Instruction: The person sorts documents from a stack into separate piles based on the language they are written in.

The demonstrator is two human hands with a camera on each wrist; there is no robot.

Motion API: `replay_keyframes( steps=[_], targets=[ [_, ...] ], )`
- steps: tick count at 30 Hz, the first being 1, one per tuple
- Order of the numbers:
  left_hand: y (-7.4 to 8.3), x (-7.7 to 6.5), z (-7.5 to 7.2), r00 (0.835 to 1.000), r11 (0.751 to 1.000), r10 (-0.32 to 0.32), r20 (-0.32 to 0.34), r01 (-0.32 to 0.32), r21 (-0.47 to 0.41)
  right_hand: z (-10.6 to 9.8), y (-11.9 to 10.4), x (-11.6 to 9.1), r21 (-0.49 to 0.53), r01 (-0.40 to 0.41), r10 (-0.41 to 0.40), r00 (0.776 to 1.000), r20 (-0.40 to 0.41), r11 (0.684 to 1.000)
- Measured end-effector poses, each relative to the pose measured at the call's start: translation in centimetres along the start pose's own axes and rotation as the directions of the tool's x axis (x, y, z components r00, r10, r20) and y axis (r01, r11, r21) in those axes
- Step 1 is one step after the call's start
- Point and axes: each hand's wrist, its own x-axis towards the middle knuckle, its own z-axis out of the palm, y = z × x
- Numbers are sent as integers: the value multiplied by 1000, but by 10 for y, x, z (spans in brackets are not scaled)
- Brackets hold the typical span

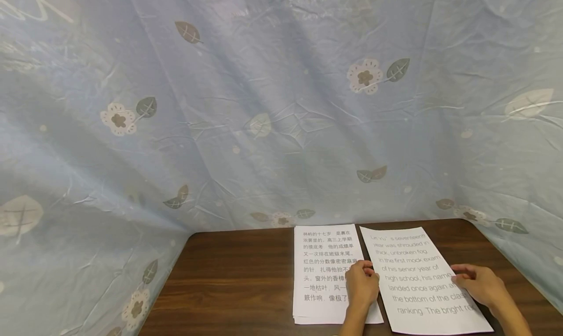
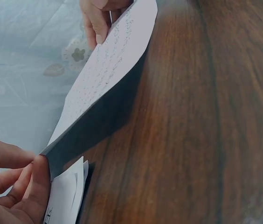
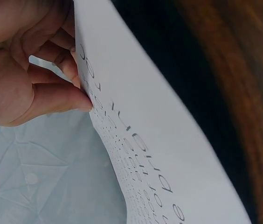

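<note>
A sheet of paper [image 1: 418, 282] printed with large English text is held between both hands, raised off the table with a dark shadow under it in the left wrist view. My left hand [image 1: 362, 283] pinches its left edge between thumb and fingers. On the opposite edge, my right hand [image 1: 479, 284] pinches the sheet [image 3: 136, 98], thumb on the printed face and the other fingers behind. Left of the sheet lies a stack of papers [image 1: 325, 272] with Chinese text on top; my left hand is over its right edge and hides some characters.
The brown wooden table [image 1: 224, 282] has rounded far corners. A pale blue cloth [image 1: 281, 145] with leaf and flower prints hangs behind it and on both sides, close to the table's edges.
</note>
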Motion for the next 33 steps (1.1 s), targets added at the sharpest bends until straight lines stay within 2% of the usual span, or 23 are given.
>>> replay_keyframes(
  steps=[5, 9, 12, 15, 18, 23, 28, 33],
  targets=[
    [1, -1, -2, 999, 1000, -22, 25, 22, 4, -1, 0, -1, -34, 4, -4, 1000, -11, 999],
    [2, -2, -5, 999, 1000, -20, 40, 20, -4, -3, -1, -1, -128, 35, -40, 998, -42, 991],
    [6, -2, -11, 999, 1000, -15, 50, 16, -20, -5, -2, -2, -192, 61, -74, 995, -66, 980],
    [9, 0, -20, 999, 999, -9, 54, 11, -37, -6, -6, -1, -190, 62, -78, 994, -76, 980],
    [10, 4, -32, 998, 999, -13, 60, 16, -48, -5, -12, -1, -153, 52, -63, 996, -69, 987],
    [7, 10, -57, 995, 999, -21, 102, 26, -43, 2, -27, 0, 6, 14, -14, 1000, -11, 1000],
    [3, 16, -81, 991, 1000, -5, 137, 6, -10, 13, -41, 2, 103, 11, -13, 1000, 23, 995],
    [-6, 21, -102, 990, 1000, 3, 144, -7, 29, 22, -55, 2, 177, 8, -17, 999, 52, 984]
  ],
)
